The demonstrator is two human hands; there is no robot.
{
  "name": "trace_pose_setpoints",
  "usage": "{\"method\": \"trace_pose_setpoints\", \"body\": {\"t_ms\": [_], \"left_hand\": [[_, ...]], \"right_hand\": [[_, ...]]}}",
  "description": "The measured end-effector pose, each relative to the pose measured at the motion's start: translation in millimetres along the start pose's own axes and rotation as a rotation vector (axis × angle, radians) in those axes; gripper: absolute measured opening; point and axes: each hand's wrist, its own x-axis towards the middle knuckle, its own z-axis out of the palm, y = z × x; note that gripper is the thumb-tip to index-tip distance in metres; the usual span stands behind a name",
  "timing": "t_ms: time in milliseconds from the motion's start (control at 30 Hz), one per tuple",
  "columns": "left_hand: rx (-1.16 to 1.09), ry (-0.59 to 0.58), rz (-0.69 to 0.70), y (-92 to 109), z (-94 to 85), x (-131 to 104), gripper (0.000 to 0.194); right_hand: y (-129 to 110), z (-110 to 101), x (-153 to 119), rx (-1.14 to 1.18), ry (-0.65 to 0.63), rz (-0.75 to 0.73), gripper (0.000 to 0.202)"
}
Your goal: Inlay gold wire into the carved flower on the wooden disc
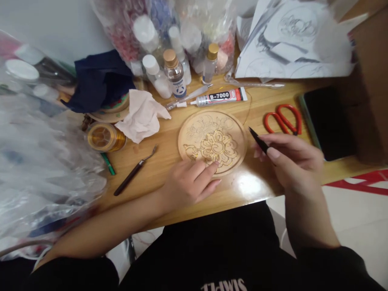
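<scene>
A round wooden plate (183, 139) lies on the table in front of me, with pencilled outlines on its far part. Gold wire (218, 146) forms a flower on its face, and a smaller gold shape sits left of that. My left hand (192, 180) rests on the plate's near edge, fingers laid out over the lower petals and holding nothing. Right of the plate, my right hand (295, 159) pinches black tweezers (257, 139), whose tips point up and left, apart from the plate. A thin gold strand (250, 107) curves beyond the plate's right rim.
Behind the plate lie a B-7000 glue tube (221, 97) and several bottles. Red-handled scissors (281, 119) and a dark tablet-like slab (329, 121) are at right. On the left are a hooked tool (135, 171), a gold wire spool (106, 137) and crumpled tissue (142, 115).
</scene>
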Motion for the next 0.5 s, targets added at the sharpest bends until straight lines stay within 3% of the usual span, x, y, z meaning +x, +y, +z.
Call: {"method": "trace_pose_setpoints", "body": {"t_ms": [133,300,500], "left_hand": [[0.0,0.003,-0.012,0.5,1.5,-0.4,0.022],[0.012,-0.047,-0.024,1.8,1.7,-0.2,0.023],[0.03,-0.091,-0.021,1.7,0.7,1.8,0.024]], "right_hand": [[-9.4,0.3,-0.7,-0.213,-0.096,0.031,0.037],[-17.4,8.7,3.6,-0.528,-0.327,-0.236,0.029],[-10.4,14.1,2.2,-0.684,-0.294,-0.412,0.021]]}}
